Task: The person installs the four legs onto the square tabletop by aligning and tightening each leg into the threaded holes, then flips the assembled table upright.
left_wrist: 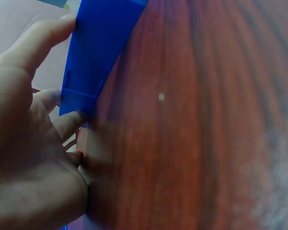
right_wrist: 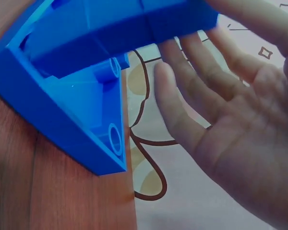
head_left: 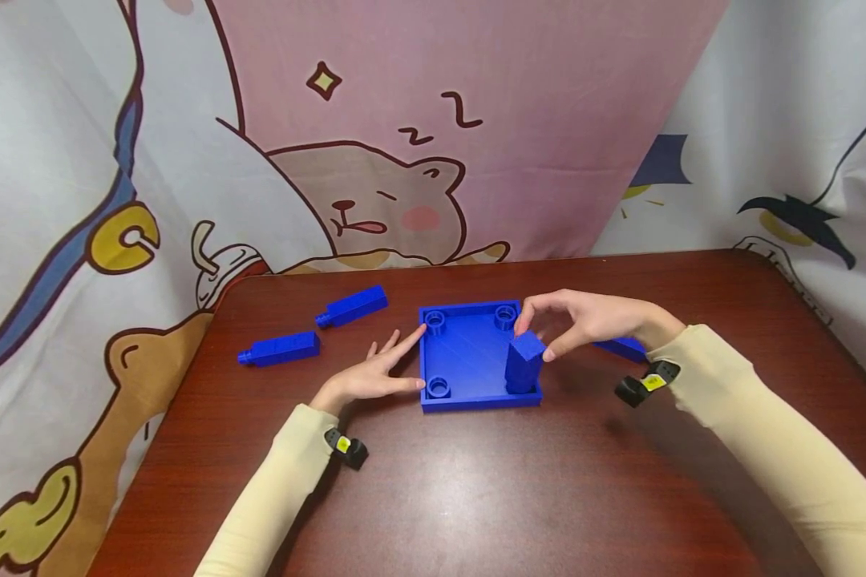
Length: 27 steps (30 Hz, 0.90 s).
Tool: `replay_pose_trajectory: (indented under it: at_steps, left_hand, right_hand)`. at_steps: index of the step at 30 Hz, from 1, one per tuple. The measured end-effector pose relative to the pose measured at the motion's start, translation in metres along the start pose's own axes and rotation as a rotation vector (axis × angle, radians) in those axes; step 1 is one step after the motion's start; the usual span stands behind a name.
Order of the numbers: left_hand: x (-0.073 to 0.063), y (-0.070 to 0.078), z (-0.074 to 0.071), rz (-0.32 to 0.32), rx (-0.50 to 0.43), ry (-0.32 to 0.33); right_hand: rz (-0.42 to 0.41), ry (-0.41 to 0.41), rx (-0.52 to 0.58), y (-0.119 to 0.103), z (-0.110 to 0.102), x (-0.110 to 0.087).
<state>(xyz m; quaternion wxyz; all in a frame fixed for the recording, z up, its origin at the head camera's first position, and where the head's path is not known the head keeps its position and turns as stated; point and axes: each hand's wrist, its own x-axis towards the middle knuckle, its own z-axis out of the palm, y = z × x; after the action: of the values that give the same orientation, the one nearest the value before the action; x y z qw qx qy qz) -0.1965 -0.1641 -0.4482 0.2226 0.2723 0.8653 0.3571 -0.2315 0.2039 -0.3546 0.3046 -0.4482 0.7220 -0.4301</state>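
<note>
A shallow blue square tray-like base (head_left: 469, 353) with a raised rim lies on the table, with round sockets visible in three corners. In the near right corner stands a blue square leg (head_left: 524, 365), hiding whatever is under it. My right hand (head_left: 595, 320) pinches the top of this leg between thumb and fingers; the right wrist view shows the leg (right_wrist: 120, 33) tilted by the camera angle, with the fingers at its free end. At the base's left side, my left hand (head_left: 368, 377) rests spread fingers against the rim, touching the base (left_wrist: 93, 52) in the left wrist view.
Two more blue legs with narrower ringed ends, one nearer (head_left: 281, 349) and one farther (head_left: 354, 306), lie on the left of the brown table (head_left: 462, 497). Another blue piece (head_left: 623, 347) is partly hidden behind the right wrist. A patterned curtain (head_left: 520, 120) hangs behind.
</note>
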Motion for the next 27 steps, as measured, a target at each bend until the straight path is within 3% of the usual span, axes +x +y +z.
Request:
replay_pose_trajectory:
  at_steps: [4, 13, 16, 23, 27]
  left_hand:
    - [0.001, -0.001, 0.000, 0.004, 0.009, 0.002]
    - [0.000, -0.001, 0.000, -0.006, 0.009, -0.006]
    - [0.000, -0.001, 0.000, -0.005, 0.009, -0.007]
    - [0.000, -0.001, 0.000, -0.004, 0.012, -0.004]
    - [0.001, -0.001, 0.000, -0.007, 0.009, -0.008]
  right_hand:
    - [0.035, 0.090, -0.013, 0.000, 0.005, -0.001]
    - [0.029, 0.086, 0.002, 0.002, 0.006, -0.003]
    - [0.002, 0.040, -0.003, 0.001, 0.004, -0.004]
    - [-0.165, -0.137, 0.017, -0.002, -0.007, -0.002]
    - [-0.174, -0.209, 0.009, -0.002, -0.009, 0.001]
